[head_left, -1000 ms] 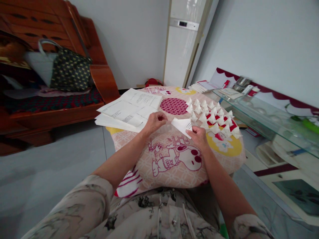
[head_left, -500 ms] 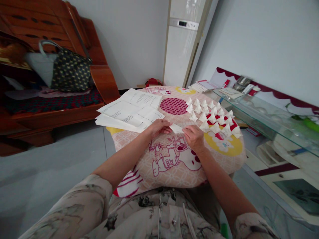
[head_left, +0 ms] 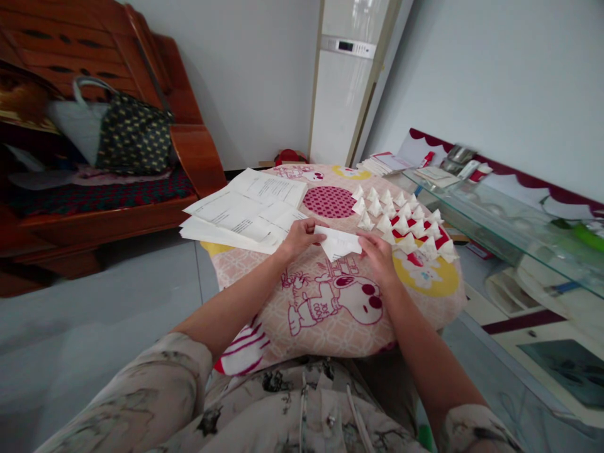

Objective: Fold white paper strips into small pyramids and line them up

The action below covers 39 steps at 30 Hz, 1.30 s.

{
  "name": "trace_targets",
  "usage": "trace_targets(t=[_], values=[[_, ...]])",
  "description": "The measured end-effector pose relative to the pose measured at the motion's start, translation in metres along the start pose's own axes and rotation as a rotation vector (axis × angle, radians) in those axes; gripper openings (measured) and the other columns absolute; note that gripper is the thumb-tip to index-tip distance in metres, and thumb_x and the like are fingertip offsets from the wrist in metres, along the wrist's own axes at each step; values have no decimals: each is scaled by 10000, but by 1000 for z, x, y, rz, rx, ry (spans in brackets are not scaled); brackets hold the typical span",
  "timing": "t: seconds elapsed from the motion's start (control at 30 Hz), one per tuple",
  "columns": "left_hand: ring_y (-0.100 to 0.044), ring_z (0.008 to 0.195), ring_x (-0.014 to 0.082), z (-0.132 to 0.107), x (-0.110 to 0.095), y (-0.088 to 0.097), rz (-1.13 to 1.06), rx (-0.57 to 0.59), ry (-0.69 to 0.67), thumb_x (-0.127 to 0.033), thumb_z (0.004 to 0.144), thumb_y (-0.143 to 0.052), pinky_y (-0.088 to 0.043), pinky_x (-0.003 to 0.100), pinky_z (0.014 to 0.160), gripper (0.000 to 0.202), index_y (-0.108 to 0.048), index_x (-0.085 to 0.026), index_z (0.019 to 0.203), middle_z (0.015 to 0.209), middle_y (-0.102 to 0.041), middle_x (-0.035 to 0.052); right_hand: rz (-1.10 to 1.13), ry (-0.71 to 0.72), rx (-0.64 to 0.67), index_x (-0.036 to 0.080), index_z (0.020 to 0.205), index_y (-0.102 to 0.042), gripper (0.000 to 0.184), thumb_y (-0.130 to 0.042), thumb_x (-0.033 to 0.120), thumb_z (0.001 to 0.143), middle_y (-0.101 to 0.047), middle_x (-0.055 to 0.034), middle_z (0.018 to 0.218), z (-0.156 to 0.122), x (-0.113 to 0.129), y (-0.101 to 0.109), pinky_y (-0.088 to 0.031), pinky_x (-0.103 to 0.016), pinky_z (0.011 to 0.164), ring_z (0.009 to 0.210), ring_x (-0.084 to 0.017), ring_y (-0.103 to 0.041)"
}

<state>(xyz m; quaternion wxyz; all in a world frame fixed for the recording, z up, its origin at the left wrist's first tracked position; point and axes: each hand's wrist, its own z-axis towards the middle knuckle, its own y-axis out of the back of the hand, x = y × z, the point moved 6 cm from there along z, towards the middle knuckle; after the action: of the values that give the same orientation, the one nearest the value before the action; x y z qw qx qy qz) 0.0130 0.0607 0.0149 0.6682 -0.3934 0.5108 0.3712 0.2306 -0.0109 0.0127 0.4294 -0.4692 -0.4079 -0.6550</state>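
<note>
Clock read from mid-table, 12 being farthest from the wearer. Folded paper (head_left: 340, 241) is near the centre, above the patterned cloth (head_left: 276, 308): long straight edge toward 12, point toward 6, faint print by the tip. Whether it touches the cloth, cannot tell.

Left hand (head_left: 303, 238) is nearly closed, pinching the paper's 9 o'clock end between thumb and fingers. Right hand (head_left: 376, 253) likewise pinches the 3 o'clock end. Gripping both ends presumably keeps the long edge straight and the flap under control.

Printed sheets (head_left: 255, 214) lie in a loose stack at 10 o'clock, just beyond the left hand; probably put there for easy reach. Paper pyramids (head_left: 401, 225) stand points-up in rough rows at 2 o'clock, over a red patch; the spacing likely guards against crushing, and leaves the middle free for both hands.

Pose: left forearm enters from 7 o'clock, right from 5, converging on the paper. Elbows spread wide; hands level with each other, fingertips inward. Finger placement behind the paper is hidden.
</note>
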Motion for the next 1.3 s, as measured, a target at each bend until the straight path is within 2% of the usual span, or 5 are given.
trace_targets(t=[0.13,0.4,0.83,1.1,1.3], values=[[-599,642,104,1,-3,-4,92,36,-111,-208,626,-806,-467,208,587,282,-724,-118,880,753,-695,18,-36,-82,91,141,788,-749,311,-761,429,672,-601,11,563,-3,-1,-4,-323,-246,468,489,-115,-448],[-594,644,109,-2,-7,-7,208,91,-208,-232,708,-759,-454,217,603,248,-730,-119,927,754,-693,9,-289,28,146,136,724,-742,331,-729,466,735,-522,35,524,-5,-1,-4,-332,-249,496,529,-131,-468],[-624,856,181,-28,-39,-25,1043,128,-698,-91,862,-544,-484,295,784,190,-714,-161,908,882,-695,73,-868,845,47,188,796,-682,304,-444,183,985,-671,-104,786,-27,43,-31,-469,-357,763,809,-236,-579],[-612,847,219,-36,-16,-39,1394,506,-546,-16,779,-516,-470,330,772,256,-678,-141,934,913,-675,95,-1154,857,491,163,747,-660,286,-468,47,924,-631,-109,798,-42,16,-46,-434,-340,767,845,-241,-506],[-630,911,227,-48,-17,-47,1378,611,-478,-84,827,-552,-478,319,787,246,-712,-165,995,975,-667,99,-1012,764,570,140,868,-705,248,-483,32,871,-635,-127,896,-43,11,-44,-456,-376,837,920,-256,-518]])
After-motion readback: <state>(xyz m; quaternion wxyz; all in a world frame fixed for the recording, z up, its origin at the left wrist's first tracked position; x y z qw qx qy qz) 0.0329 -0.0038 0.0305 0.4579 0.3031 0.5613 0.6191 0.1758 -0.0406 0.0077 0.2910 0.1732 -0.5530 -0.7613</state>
